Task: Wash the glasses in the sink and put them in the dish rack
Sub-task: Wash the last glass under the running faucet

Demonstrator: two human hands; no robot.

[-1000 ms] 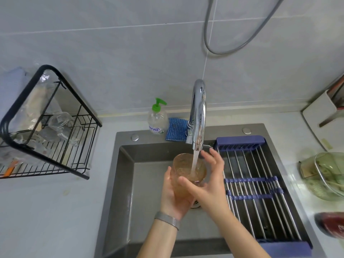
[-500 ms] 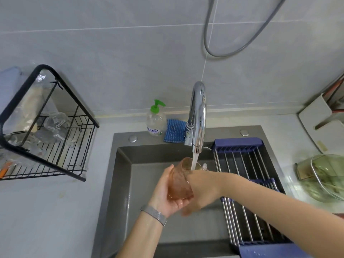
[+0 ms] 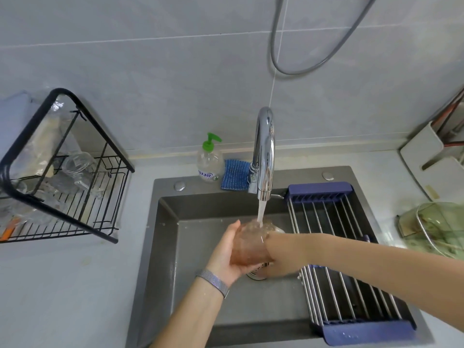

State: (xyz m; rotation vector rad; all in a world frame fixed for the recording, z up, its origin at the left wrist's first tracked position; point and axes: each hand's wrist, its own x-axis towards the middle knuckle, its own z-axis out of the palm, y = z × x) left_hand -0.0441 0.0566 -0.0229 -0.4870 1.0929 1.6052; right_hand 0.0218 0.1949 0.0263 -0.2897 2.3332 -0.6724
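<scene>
Single head view: looks forward-down from above, close over sink (image 3: 190,247), facing tiled wall (image 3: 150,71).

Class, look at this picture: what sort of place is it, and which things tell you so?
Most likely a home kitchen: a sink with running faucet, a dish rack holding glassware, and a soap bottle.

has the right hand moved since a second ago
Yes. The right hand was in front of the glass, fingers up near the tap spout; now it has gone round the glass's far side, lower, away from the spout.
</scene>
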